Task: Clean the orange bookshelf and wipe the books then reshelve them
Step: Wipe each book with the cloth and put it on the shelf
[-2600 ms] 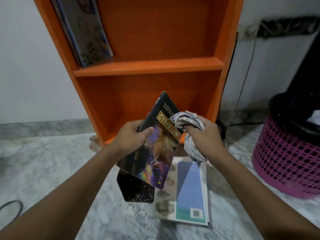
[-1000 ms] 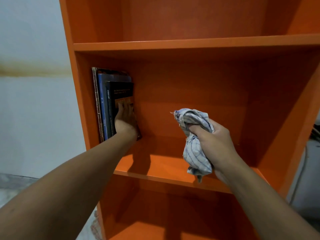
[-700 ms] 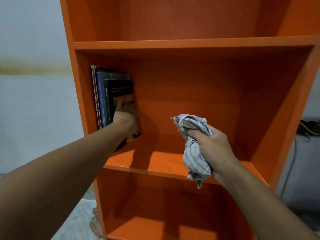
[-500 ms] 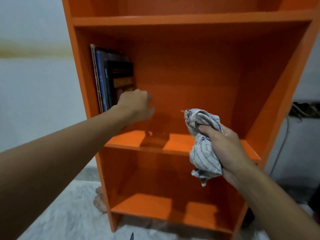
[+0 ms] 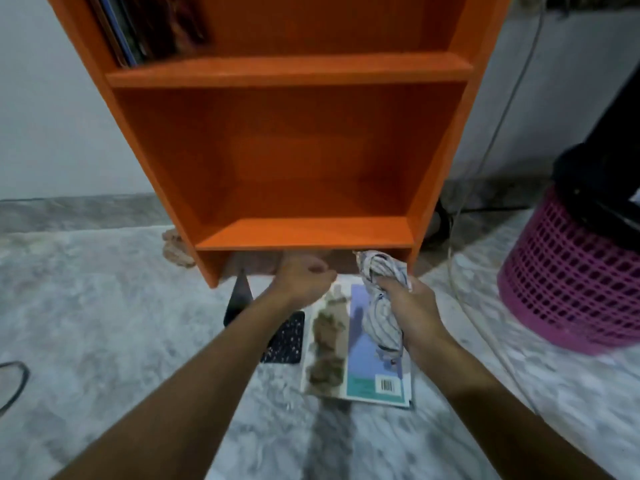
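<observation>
Orange bookshelf (image 5: 291, 69), floor books (image 5: 360, 372), bunched cloth (image 5: 382, 317)

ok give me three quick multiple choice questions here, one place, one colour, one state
1. Where is the barcode book? A flat on the floor before the orange bookshelf; B standing on a shelf; C leaning on the wall.
2. What colour is the basket? A green; B pink; C white.
3. What is the right hand doing? A resting open; B holding a book; C gripping the checked cloth.
Answers: 1 A, it lies flat on the floor; 2 B, its lattice wall is pink; 3 C, the cloth is bunched in its grip.
</observation>
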